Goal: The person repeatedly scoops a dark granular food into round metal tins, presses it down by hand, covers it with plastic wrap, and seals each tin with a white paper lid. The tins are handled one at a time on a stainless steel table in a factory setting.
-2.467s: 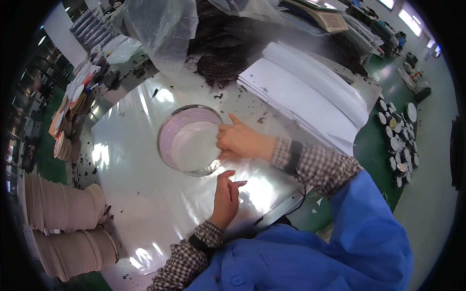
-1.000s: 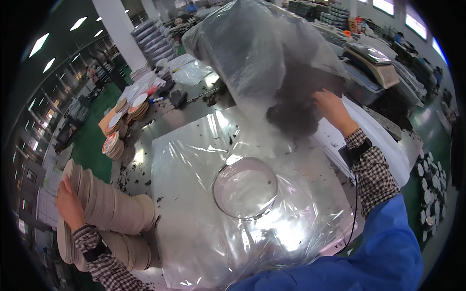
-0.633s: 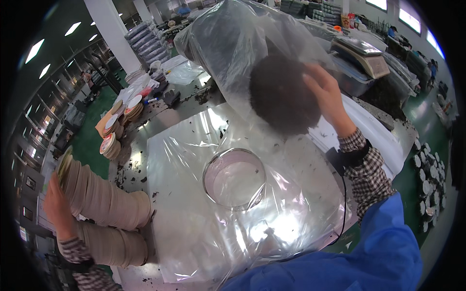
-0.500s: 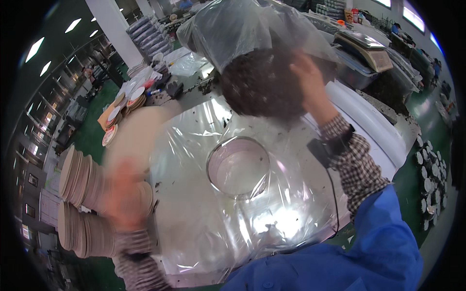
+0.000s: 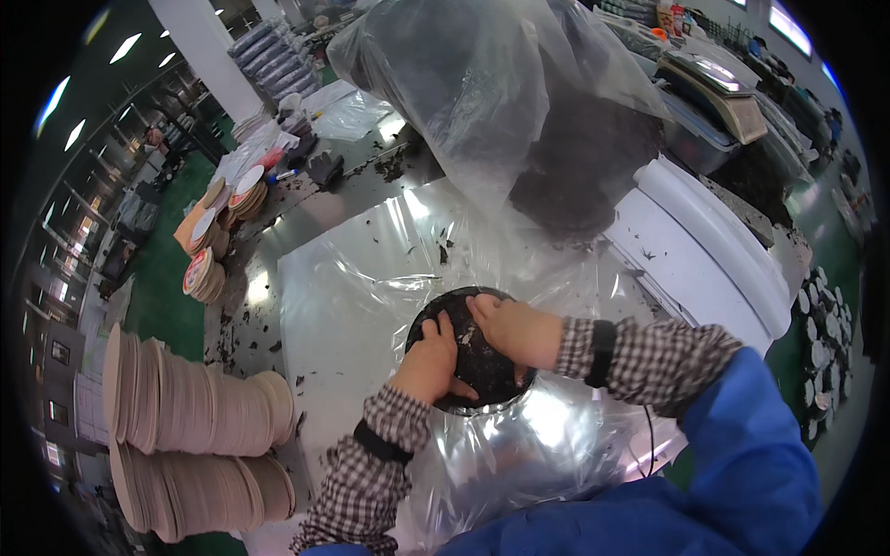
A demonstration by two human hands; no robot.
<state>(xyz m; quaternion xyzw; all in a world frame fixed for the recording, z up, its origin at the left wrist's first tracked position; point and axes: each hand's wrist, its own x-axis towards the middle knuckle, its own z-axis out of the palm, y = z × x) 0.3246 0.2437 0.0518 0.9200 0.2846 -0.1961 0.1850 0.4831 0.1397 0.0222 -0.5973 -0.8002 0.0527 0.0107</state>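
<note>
Dark, flaky dried material (image 5: 478,350) fills a round metal ring (image 5: 491,408) on the clear plastic sheet (image 5: 343,287). My left hand (image 5: 429,367) lies on the left side of the material with its fingers spread. From the right, my right hand (image 5: 517,332) rests on the same material, its fingers stretched out and their tips close to my left hand's. Both palms face down, and neither hand grips anything. Beyond the ring, a large clear plastic bag (image 5: 445,93) slumps on the table with more dark material (image 5: 579,171) at its mouth.
Two tall stacks of tan discs, a rear stack (image 5: 199,398) and a nearer stack (image 5: 204,491), lean at the left. Smaller piles of round discs (image 5: 246,193) and a dark glove (image 5: 324,171) lie farther back. A curled white sheet (image 5: 709,250) borders the right. Dark crumbs litter the metal table (image 5: 241,320).
My right hand has come from the dark heap by the bag down to the ring. My left hand has moved right from the disc stacks. Dark material now fills the ring, which showed none before.
</note>
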